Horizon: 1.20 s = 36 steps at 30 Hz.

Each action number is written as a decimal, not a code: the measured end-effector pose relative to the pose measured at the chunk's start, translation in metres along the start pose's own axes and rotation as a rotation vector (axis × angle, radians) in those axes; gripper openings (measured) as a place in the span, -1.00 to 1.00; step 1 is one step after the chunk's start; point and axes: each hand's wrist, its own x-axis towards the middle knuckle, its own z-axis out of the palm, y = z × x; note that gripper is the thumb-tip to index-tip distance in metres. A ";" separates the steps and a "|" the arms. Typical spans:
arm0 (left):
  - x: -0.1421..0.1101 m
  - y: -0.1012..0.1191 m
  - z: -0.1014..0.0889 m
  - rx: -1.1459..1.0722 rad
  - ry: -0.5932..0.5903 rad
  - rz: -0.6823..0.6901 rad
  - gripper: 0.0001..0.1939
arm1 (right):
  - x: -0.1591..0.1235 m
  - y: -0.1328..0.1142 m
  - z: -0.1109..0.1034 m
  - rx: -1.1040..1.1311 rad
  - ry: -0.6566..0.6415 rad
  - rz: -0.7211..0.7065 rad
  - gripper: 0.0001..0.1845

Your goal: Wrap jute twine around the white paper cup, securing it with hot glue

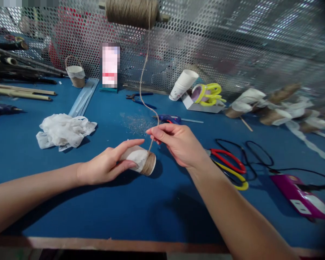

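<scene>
My left hand point(108, 164) grips a white paper cup point(137, 158) lying on its side above the blue table, its right end wound with brown twine point(149, 164). My right hand point(177, 142) pinches the twine strand point(143, 77) just above the cup. The strand runs up to a large twine spool point(132, 12) mounted at the top of the mesh wall.
Crumpled white paper point(63, 130) lies to the left. Red and yellow scissors point(230, 166), black cables and a magenta device point(300, 196) lie to the right. A cup stack point(183, 85), a glue gun point(169, 119), pliers point(139, 99), bamboo sticks point(18, 92) and finished twine-wrapped cups point(271, 106) sit farther back.
</scene>
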 end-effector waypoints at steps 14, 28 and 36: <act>-0.002 0.006 -0.003 0.019 0.008 0.140 -0.53 | -0.003 0.004 0.003 -0.093 -0.062 0.070 -0.73; -0.003 0.006 -0.004 0.036 0.028 0.153 -0.53 | -0.005 0.000 0.002 0.002 -0.055 0.074 -0.74; -0.004 0.009 -0.005 0.008 0.037 0.173 -0.54 | -0.006 0.000 0.003 -0.017 -0.072 0.061 -0.76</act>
